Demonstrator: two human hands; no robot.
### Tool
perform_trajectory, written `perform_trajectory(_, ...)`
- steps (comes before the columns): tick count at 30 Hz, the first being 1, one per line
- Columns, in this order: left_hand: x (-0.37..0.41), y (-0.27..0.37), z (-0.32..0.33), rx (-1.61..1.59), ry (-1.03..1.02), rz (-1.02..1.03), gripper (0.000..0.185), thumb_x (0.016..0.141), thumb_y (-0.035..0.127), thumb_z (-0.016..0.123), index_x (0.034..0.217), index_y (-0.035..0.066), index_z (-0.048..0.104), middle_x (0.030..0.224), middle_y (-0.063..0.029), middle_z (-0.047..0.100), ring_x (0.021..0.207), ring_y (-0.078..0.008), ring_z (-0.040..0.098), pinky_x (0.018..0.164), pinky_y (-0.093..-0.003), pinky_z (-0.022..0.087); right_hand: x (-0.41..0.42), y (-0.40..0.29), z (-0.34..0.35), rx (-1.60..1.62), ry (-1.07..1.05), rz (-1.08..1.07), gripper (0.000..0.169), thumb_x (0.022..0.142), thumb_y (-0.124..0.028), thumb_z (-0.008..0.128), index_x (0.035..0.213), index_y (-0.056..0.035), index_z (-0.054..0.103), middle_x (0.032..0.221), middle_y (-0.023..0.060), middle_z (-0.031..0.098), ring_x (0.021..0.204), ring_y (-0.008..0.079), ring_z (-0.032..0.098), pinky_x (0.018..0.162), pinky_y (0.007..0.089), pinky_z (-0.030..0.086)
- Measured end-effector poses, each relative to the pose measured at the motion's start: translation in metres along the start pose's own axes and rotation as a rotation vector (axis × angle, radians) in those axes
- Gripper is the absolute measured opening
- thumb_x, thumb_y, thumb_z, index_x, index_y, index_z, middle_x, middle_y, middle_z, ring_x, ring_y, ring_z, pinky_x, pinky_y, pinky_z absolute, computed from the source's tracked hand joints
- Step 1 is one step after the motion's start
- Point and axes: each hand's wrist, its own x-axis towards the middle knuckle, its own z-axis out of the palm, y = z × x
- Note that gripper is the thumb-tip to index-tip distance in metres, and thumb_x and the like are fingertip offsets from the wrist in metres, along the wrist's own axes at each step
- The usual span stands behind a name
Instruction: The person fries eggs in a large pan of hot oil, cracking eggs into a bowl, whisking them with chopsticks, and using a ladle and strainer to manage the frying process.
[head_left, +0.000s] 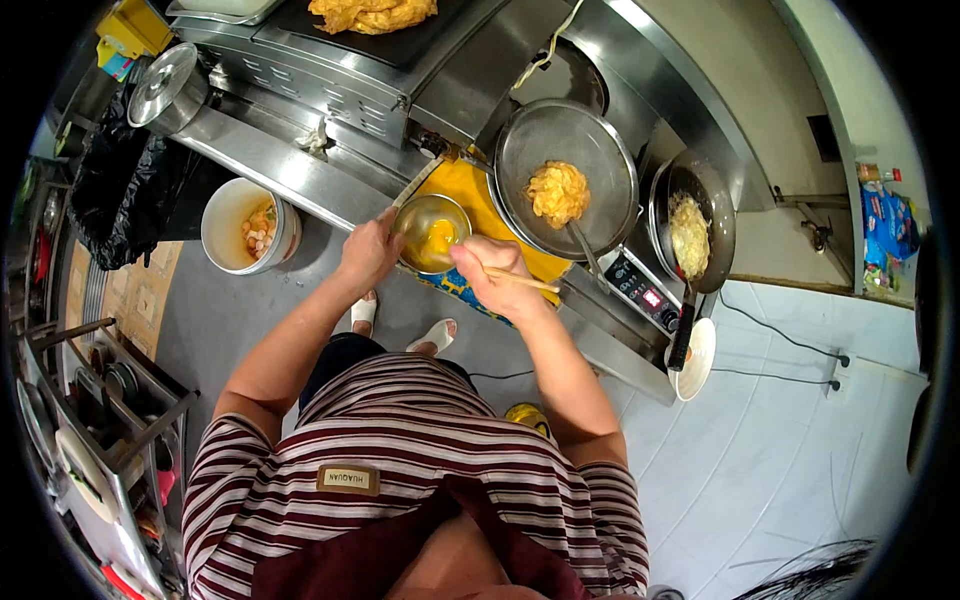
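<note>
My left hand (371, 251) grips the left rim of a metal bowl (406, 212) that holds yellow beaten egg (440, 235). Wooden chopsticks (523, 280) are in my right hand (499, 277), which is closed at the bowl's right side; their tips are hidden. A yellow cloth (466, 187) lies under and behind the bowl. To the right, a large round mesh strainer (600, 150) carries a golden fried egg piece (557, 193) and a metal ladle or spoon (587, 251). Further right, a frying pan (721, 225) with a black handle contains a pale yellow egg mass (688, 236).
An induction cooker panel (643, 291) sits beside the pan, near a white plate (703, 358). A white bucket (214, 225) with eggshells stands on the floor at left, near a black bin bag (112, 180). A lidded steel pot (169, 90) and a griddle (292, 34) are behind.
</note>
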Motion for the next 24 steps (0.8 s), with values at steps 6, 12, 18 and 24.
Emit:
perform_trajectory(6,0.002,0.0,0.0,-0.036,-0.007,-0.024,0.038,0.078,0.018,0.051,0.114,0.005,0.049,0.078,-0.0253,0.06,0.078,-0.0433,0.058,0.07,-0.0493,0.046,0.009,-0.001,-0.006,-0.014,0.088,-0.079,0.028,0.088,-0.019,0.053,0.065,-0.0038,0.052,0.057,0.0077,0.051,0.052,0.0186,0.05,0.049,0.0335,0.04)
perform_trajectory(12,0.001,0.0,-0.004,-0.058,-0.021,-0.045,0.042,0.078,0.017,0.051,0.118,0.005,0.048,0.078,-0.0257,0.06,0.077,-0.0431,0.058,0.071,-0.0484,0.047,0.009,-0.009,-0.013,0.143,0.1,0.294,0.019,0.087,-0.017,0.055,0.076,-0.0029,0.061,0.062,0.007,0.055,0.055,0.014,0.052,0.052,0.0277,0.044)
perform_trajectory(18,0.001,-0.005,-0.001,-0.049,0.008,-0.04,0.043,0.077,0.017,0.051,0.118,0.004,0.049,0.078,-0.0253,0.06,0.077,-0.0429,0.058,0.072,-0.048,0.047,0.014,0.006,-0.024,0.078,0.142,0.11,0.021,0.088,-0.015,0.053,0.075,-0.0006,0.059,0.061,0.0088,0.053,0.054,0.0187,0.051,0.05,0.0308,0.042)
perform_trajectory(24,0.002,-0.004,0.0,-0.086,0.036,-0.004,0.044,0.077,0.015,0.05,0.119,0.001,0.05,0.074,-0.0257,0.058,0.073,-0.0411,0.059,0.068,-0.0455,0.046,0.014,0.009,-0.024,0.036,0.057,0.012,0.024,0.088,-0.018,0.055,0.074,-0.0004,0.06,0.062,0.0049,0.057,0.055,0.0125,0.052,0.051,0.0275,0.044)
